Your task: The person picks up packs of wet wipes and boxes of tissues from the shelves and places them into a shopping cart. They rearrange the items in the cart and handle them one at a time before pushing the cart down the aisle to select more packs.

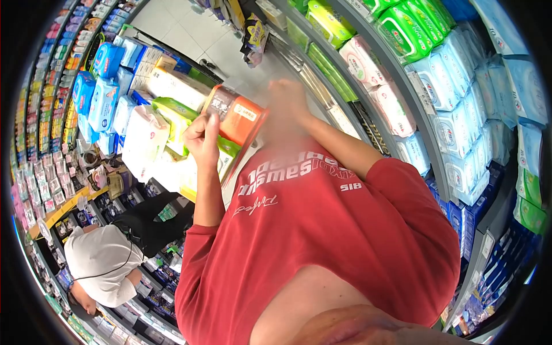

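"Where's the orange pack [238, 119]?"
"Ahead of the red shirt [339, 224], by the right edge of the stacked packs [146, 135]; what carries the stack is hidden."
"And the fingers?"
"The left hand [202, 140] has its fingers curled on the pack's left side. The right hand [288, 96] is blurred; I can't tell whether it grips."
"Step?"
"Handling the pack, I'd judge; shifting it calls for a steady left hold."

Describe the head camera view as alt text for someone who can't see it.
In a shop, the camera wearer, in a red shirt, has the left hand at an orange and brown package, the right hand beside it, blurred. Green packs and pale blue packs line the right; another person is at lower left.
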{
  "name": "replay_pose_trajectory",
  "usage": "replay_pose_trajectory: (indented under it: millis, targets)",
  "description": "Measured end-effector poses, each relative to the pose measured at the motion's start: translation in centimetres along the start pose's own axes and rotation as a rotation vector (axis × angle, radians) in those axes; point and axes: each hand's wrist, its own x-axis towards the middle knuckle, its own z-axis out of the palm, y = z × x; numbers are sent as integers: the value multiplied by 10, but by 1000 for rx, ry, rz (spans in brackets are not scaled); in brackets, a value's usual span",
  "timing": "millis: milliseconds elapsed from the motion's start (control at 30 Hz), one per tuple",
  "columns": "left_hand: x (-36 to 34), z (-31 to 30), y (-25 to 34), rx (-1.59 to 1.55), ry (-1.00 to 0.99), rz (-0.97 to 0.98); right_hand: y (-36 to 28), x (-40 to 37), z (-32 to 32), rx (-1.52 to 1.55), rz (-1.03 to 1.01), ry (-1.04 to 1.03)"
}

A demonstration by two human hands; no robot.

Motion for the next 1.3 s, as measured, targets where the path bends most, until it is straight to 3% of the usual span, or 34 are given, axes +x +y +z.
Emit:
replay_pose_trajectory:
  millis: [33,133,167,233,267,333,500,933,1100,1233,1300]
  targets:
    - [5,3,14,-155,-178,102,15,3,5,-58,-177,56]
    - [20,8,102,-640,-635,388,62,19,18,-284,-292,-4]
    - [42,1,124,-762,-980,623,57,15,17,-282,-291,-15]
    - [40,3,176,-1045,-1059,696,30,4,12,36,-237,25]
    - [40,1,190,-1115,-1083,731,21,0,11,37,-241,9]
    - [42,-2,205,-1222,-1030,749,7,-3,11,106,-174,21]
    - [42,-10,211,-1397,-966,792,1,-1,3,-86,-125,16]
    - [31,-26,216,-1498,-935,830,14,2,11,-52,-16,39]
    - [26,-30,213,-1505,-874,765,79,16,2,-81,18,74]
    - [23,-29,212,-1475,-844,787,184,23,-32,-441,1,228]
    - [21,-29,212,-1453,-823,795,198,5,-67,-607,68,199]
